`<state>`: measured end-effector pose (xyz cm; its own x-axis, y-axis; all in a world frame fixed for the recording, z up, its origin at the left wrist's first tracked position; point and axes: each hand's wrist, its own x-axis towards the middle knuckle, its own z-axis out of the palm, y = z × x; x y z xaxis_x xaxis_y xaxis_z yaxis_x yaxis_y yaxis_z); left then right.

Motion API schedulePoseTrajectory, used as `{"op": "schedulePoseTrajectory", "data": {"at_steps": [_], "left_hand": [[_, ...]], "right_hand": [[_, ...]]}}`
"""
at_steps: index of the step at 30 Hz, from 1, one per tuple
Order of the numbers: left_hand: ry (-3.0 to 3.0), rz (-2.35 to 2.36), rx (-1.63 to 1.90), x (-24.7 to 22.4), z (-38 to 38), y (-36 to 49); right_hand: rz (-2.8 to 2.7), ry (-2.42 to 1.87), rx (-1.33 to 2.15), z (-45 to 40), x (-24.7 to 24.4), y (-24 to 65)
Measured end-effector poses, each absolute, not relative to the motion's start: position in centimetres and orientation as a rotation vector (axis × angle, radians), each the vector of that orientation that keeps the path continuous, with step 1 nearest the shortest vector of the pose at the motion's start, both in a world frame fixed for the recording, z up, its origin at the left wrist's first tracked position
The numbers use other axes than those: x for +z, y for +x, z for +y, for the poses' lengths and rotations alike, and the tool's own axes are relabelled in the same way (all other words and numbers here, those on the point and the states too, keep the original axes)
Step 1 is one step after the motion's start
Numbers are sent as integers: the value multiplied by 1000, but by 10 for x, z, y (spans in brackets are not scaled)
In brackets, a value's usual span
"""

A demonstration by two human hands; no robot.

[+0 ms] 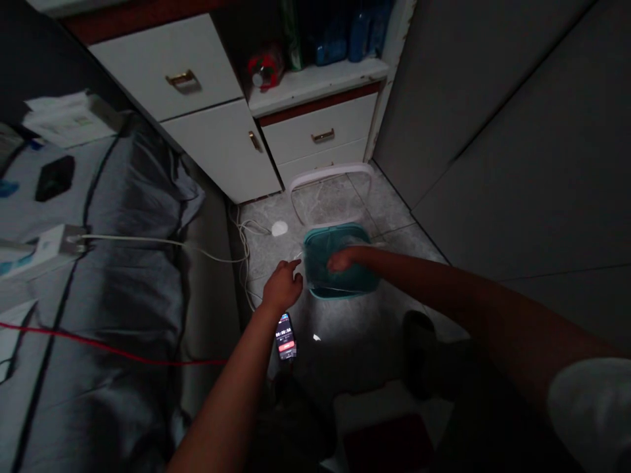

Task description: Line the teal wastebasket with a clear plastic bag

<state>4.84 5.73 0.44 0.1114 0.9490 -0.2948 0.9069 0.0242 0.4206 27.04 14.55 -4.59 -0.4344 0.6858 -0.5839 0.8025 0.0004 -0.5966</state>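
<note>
A teal bin (315,291) stands on the tiled floor, with clear plastic film (315,276) over its opening. My right hand (341,259) reaches over the bin from the right, inside or against the film; its fingers are blurred and what they hold, if anything, is hidden. Just left of the bin's rim is my left hand (284,286), its index finger stretched toward the film and its thumb apart. It appears to hold nothing. Below the left hand lies a lit phone (285,338) showing a timer.
A pale hoop-shaped frame (330,172) stands behind the bin. White cables (242,243) and a white round object (279,228) lie left. Drawers (320,135) are ahead, a grey-covered bed (133,197) left, grey panels (493,164) right.
</note>
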Motion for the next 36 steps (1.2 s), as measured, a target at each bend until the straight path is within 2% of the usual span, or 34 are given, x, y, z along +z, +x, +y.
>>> {"op": "schedulePoseTrajectory", "data": {"at_steps": [2, 4, 6, 8, 11, 14, 16, 19, 27, 36], "left_hand": [[1927, 1856, 36, 6, 55, 44], [1930, 1911, -50, 9, 54, 36], [1874, 1957, -164, 13, 53, 28], [1799, 2009, -293, 21, 51, 22], [1830, 2167, -346, 39, 43, 22], [2097, 2234, -136, 54, 36, 37], [2297, 2050, -49, 54, 34, 51], [2456, 1676, -123, 39, 33, 69], [2388, 1552, -370, 0, 43, 67], [2208, 1612, -280, -4, 45, 51]], "right_hand": [[1940, 1609, -1702, 161, -29, 292], [1689, 1784, -2007, 174, -10, 322], [1505, 2045, -2159, 180, 8, 352], [1461, 2372, -2030, 176, 24, 374], [1760, 2586, -1470, 147, 39, 390], [2325, 2137, -1076, 102, 42, 394], [2543, 1811, -875, 76, 38, 393], [2574, 1592, -637, 55, 28, 391], [2434, 1489, -424, 64, 13, 391], [2360, 1540, -483, 64, 13, 408]]}}
